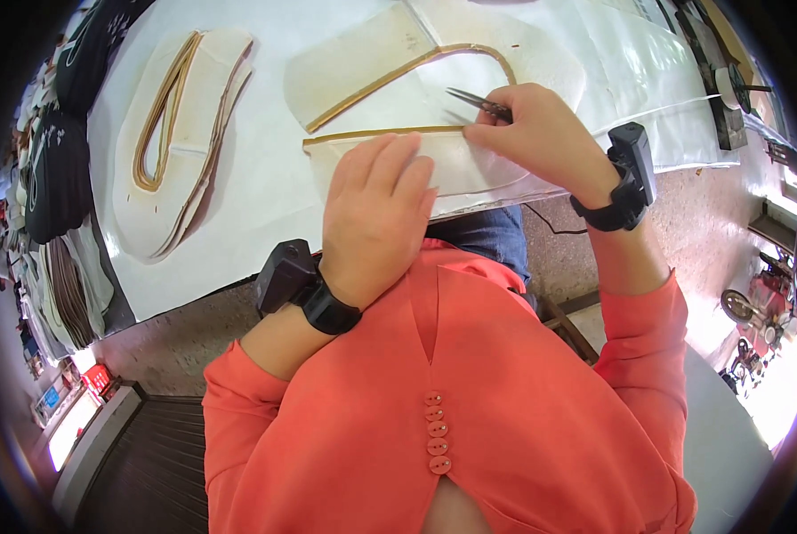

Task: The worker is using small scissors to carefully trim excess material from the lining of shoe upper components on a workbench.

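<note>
A cream, leather-like piece with a long U-shaped opening edged in gold-brown trim lies on the white table in front of me. My left hand rests on its near side, fingers stretched out flat with the tips at the near strip of trim. In my right hand are dark thread snips, their pointed blades aimed left over the opening. The right thumb is by the near trim, close to where it curves; part of that curve is hidden under the hand.
A stack of similar trimmed pieces lies to the left on the white-covered table. Dark and striped fabric bundles hang past the left edge. A dark rail with a wheel-like part runs along the right end. Motorbikes stand farther right.
</note>
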{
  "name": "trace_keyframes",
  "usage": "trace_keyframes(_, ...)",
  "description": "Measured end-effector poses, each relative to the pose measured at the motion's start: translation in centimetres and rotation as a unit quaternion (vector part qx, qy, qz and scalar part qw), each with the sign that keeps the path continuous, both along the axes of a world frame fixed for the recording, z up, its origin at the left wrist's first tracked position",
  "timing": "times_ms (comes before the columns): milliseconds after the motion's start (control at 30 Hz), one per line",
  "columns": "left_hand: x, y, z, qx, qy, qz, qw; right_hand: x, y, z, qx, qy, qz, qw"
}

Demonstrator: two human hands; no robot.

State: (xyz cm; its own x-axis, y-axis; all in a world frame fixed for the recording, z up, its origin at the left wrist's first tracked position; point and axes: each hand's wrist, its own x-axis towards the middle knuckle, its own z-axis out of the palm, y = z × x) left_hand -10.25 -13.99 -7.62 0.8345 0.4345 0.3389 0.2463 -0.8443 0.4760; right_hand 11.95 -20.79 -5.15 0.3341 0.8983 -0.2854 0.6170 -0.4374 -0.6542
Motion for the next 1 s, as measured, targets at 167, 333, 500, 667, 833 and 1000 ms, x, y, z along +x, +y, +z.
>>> trace_keyframes(167, 1.1, -0.7, -0.4, 0.019, 0.007, -0.044, 0.999, -0.9, 0.2, 0.3, 0.008, 0.012, 0.028, 0.999)
trace_keyframes(333, 1.2, -0.6, -0.6, 0.031, 0.001, -0.048, 0.998, 1.5, -0.8, 1.7, -0.023, 0.088, 0.038, 0.995)
trace_keyframes(500, 1.2, -0.6, -0.5, 0.021, 0.002, -0.051, 0.998, 1.9, -1.4, 1.4, -0.039, 0.069, -0.001, 0.997)
trace_keyframes(667, 1.3, -0.8, -0.8, 0.011, -0.014, -0.049, 0.999, 1.9, -1.4, 0.1, -0.024, 0.036, -0.006, 0.999)
trace_keyframes(833, 2.6, -1.2, -1.3, 0.017, -0.035, -0.075, 0.996, 1.7, -1.3, 0.3, -0.021, 0.029, -0.005, 0.999)
trace_keyframes(1000, 3.4, -0.7, -0.7, 0.051, -0.010, -0.113, 0.992, 2.3, -1.4, 0.4, -0.001, 0.064, 0.037, 0.997)
